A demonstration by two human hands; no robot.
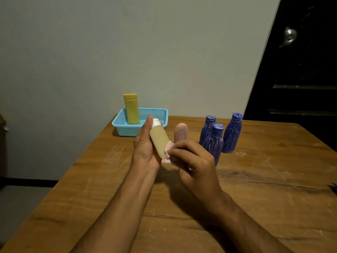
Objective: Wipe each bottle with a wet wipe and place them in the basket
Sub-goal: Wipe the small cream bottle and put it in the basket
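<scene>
The right hand [193,157], just right of centre frame, pinches a crumpled pale pink wet wipe [168,154] between thumb and curled fingers and presses it against the lower end of a pale yellow bottle [159,139] with a white cap. The left hand [145,145] wraps that bottle from the left, fingers curled up near the cap, holding it tilted with the cap away from the person. The bottle's base is hidden behind the wipe, so I can't tell how much of it is supported.

The grip looks like the weak spot: a damp bottle held along one side could slide out if the wipe drags too hard, and it would fall onto the wooden table [91,189] below.

Just behind the hands stands a pink bottle [180,132], and to the right of it a tight cluster of three blue bottles [217,136], all streaked white and probably not yet wiped. A wide sweep of the right elbow or wrist could topple them like skittles.

In the upper left of the table sits the blue basket [160,114], with a darker yellow bottle [131,108] upright inside. Setting the next one in carelessly could tip that tall bottle over.
</scene>
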